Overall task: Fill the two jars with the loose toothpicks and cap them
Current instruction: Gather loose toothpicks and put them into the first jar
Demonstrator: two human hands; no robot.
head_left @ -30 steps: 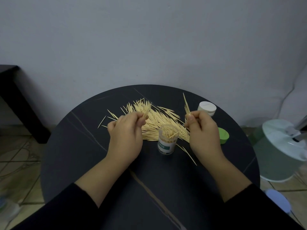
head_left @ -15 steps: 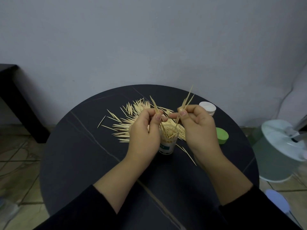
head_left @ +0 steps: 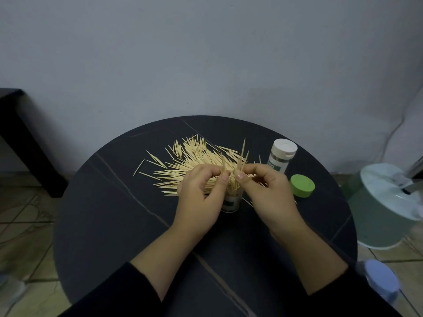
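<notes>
Two small pinches of toothpicks [head_left: 242, 152] are going into the open jar [head_left: 231, 202], which stands on the table [head_left: 114, 225] just under your hands, at the near edge of the loose pile [head_left: 190, 161]. Your left hand [head_left: 201, 193] nips a few sticks between thumb and forefinger. Your right hand [head_left: 267, 191] does the same, points up, over the jar's mouth. Next, I judge, you must line the tips with the opening and release. The green cap [head_left: 302, 186] waits beside the capped jar [head_left: 280, 156]. A second ago your hands were apart, either side of the jar; now they meet above it.
</notes>
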